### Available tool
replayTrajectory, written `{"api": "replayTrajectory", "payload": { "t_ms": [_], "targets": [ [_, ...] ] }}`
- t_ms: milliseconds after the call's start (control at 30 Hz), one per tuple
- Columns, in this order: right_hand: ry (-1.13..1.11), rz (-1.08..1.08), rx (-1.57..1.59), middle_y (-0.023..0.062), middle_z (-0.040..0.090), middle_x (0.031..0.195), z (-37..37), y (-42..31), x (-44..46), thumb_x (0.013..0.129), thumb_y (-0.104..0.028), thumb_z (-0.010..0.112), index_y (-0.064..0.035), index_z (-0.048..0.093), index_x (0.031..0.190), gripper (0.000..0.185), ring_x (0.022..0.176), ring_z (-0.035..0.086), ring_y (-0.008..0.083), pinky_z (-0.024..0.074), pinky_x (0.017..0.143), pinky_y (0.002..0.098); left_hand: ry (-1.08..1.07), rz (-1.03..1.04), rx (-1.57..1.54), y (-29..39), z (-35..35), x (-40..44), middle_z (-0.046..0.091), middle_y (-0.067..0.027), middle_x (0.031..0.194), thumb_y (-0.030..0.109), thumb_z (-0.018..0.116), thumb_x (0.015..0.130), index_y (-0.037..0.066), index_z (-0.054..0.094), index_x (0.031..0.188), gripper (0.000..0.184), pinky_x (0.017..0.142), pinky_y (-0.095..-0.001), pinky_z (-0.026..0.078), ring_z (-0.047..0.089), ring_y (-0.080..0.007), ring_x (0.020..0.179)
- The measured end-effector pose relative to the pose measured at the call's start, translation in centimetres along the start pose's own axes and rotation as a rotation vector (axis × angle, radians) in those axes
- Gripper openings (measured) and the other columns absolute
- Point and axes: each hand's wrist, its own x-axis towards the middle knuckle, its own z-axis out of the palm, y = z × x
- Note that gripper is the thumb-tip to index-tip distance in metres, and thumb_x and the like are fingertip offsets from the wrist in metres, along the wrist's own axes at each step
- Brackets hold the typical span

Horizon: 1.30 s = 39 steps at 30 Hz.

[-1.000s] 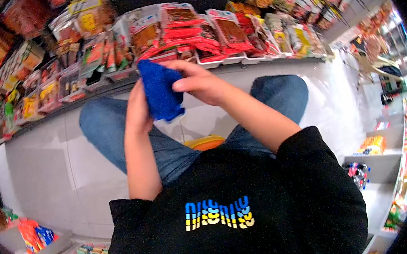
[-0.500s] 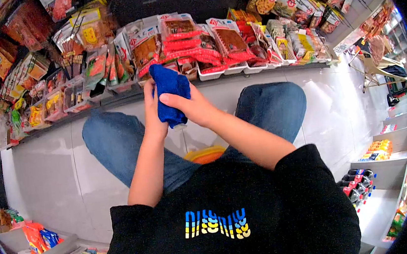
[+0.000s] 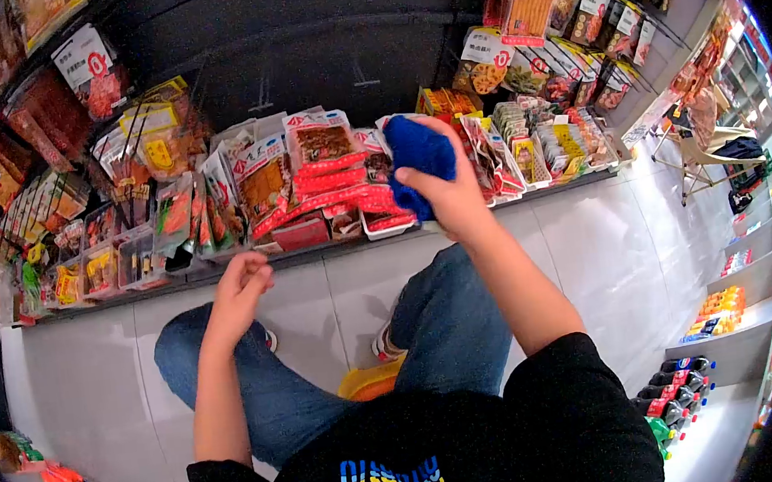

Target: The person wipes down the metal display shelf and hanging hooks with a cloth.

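Observation:
In my right hand [image 3: 459, 198] is a bunched blue cloth [image 3: 421, 157], with the thumb pressed across its front. A pale bit shows under its lower end; I cannot make out what it is. The cloth is raised in front of the right part of the snack display and covers some packets there. My left hand [image 3: 240, 299] hangs over my left knee, its fingers curled in and nothing visible in them. Just beyond it, red-edged snack packets [image 3: 326, 158] lie stacked in low white bins.
Hanging packets [image 3: 163, 137] fill the rack on the left, and more [image 3: 570, 19] hang at upper right. A yellow-orange stool [image 3: 368, 381] is beneath me. Bottles [image 3: 675, 394] stand on a low shelf at right. Farther back is a folding chair [image 3: 705, 146].
My left hand has let go of the blue cloth and dropped down and left. The right hand has carried the cloth to the right. My right knee has swung inward.

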Motion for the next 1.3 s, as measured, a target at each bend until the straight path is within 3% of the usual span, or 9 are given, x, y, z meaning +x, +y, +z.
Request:
{"api": "replayTrajectory", "payload": {
  "t_ms": [67, 233, 433, 567, 800, 867, 967, 1200, 1300],
  "targets": [
    [0.12, 0.072, -0.04, 0.0093, 0.056, 0.096, -2.1, 0.3, 2.3, 0.07, -0.006, 0.072, -0.0057, 0.043, 0.116, 0.055, 0.083, 0.057, 0.017, 0.0495, 0.072, 0.0298, -0.026, -0.017, 0.058, -0.4, -1.1, 0.6, 0.058, -0.0042, 0.091, 0.007, 0.051, 0.084, 0.004, 0.051, 0.107, 0.023, 0.072, -0.0267, 0.046, 0.058, -0.0132, 0.079],
    [0.244, 0.2, 0.064, 0.0087, 0.055, 0.079, -7.3, -0.8, 8.7, 0.07, -0.025, 0.054, -0.0089, 0.044, 0.103, 0.038, 0.06, 0.058, 0.0194, 0.0473, 0.046, 0.03, -0.029, -0.078, 0.149, 0.3, -3.2, 3.9, 0.057, -0.0049, 0.088, 0.007, 0.052, 0.085, 0.0, 0.052, 0.105, 0.021, 0.075, -0.0258, 0.046, 0.056, -0.0127, 0.081],
    [0.275, 0.157, -0.097, 0.0072, 0.062, 0.084, -11.6, -0.6, 18.8, 0.076, -0.013, 0.062, -0.0042, 0.054, 0.101, 0.027, 0.069, 0.062, 0.0173, 0.0511, 0.059, 0.0284, -0.075, -0.154, 0.107, -1.2, -4.0, 8.5, 0.058, -0.0039, 0.089, 0.009, 0.053, 0.087, 0.004, 0.053, 0.105, 0.019, 0.074, -0.0263, 0.046, 0.057, -0.0125, 0.082],
    [0.227, 0.172, -0.321, 0.0108, 0.063, 0.095, -14.9, 2.8, 27.1, 0.077, -0.014, 0.067, -0.0001, 0.05, 0.117, 0.046, 0.08, 0.062, 0.02, 0.0502, 0.071, 0.0306, -0.196, -0.244, 0.296, -2.0, -2.5, 10.9, 0.059, -0.0049, 0.087, 0.01, 0.054, 0.087, 0.002, 0.054, 0.104, 0.019, 0.075, -0.0271, 0.046, 0.056, -0.0135, 0.079],
    [0.174, -0.075, -0.8, 0.0195, 0.061, 0.111, -17.8, 8.0, 39.7, 0.075, -0.017, 0.068, 0.0035, 0.046, 0.125, 0.059, 0.098, 0.06, 0.028, 0.0463, 0.085, 0.0328, -0.476, -0.29, 0.57, -2.3, 0.1, 13.3, 0.063, -0.015, 0.097, 0.021, 0.057, 0.085, 0.003, 0.054, 0.108, 0.029, 0.081, -0.0359, 0.048, 0.062, -0.0268, 0.091],
    [0.148, -0.09, -1.049, 0.0185, 0.062, 0.105, -18.1, 9.2, 42.6, 0.076, -0.015, 0.066, 0.0012, 0.046, 0.126, 0.056, 0.093, 0.061, 0.0262, 0.0476, 0.081, 0.0331, -0.504, -0.413, 0.641, -1.4, 0.4, 13.9, 0.062, -0.0163, 0.1, 0.023, 0.057, 0.085, 0.003, 0.054, 0.11, 0.033, 0.084, -0.0373, 0.048, 0.061, -0.0301, 0.096],
    [0.067, -0.084, -1.434, 0.0205, 0.062, 0.102, -18.5, 11.2, 44.8, 0.077, -0.013, 0.063, -0.0009, 0.047, 0.127, 0.054, 0.09, 0.061, 0.0282, 0.0479, 0.081, 0.0343, -0.464, -0.1, 0.789, -2.5, 0.4, 14.0, 0.061, -0.0188, 0.104, 0.027, 0.055, 0.086, 0.001, 0.054, 0.11, 0.036, 0.084, -0.0411, 0.046, 0.059, -0.0346, 0.096],
    [-0.098, 0.095, -1.512, 0.0258, 0.057, 0.113, -15.0, 10.4, 44.9, 0.073, -0.011, 0.056, -0.0015, 0.051, 0.123, 0.052, 0.108, 0.054, 0.0357, 0.0425, 0.093, 0.0371, -0.51, -0.225, 0.777, -3.0, -0.1, 13.5, 0.059, -0.0212, 0.108, 0.028, 0.056, 0.084, 0.002, 0.054, 0.112, 0.038, 0.088, -0.0428, 0.045, 0.056, -0.0373, 0.1],
    [-0.238, -0.089, -1.663, 0.0241, 0.054, 0.118, -13.0, 10.6, 44.8, 0.072, -0.011, 0.055, -0.0021, 0.053, 0.121, 0.05, 0.109, 0.053, 0.0369, 0.0409, 0.096, 0.0389, -0.557, -0.283, 0.841, -1.6, 0.5, 14.4, 0.059, -0.0222, 0.107, 0.029, 0.055, 0.084, 0.001, 0.053, 0.113, 0.04, 0.087, -0.044, 0.045, 0.056, -0.0384, 0.1]
  ]
}}
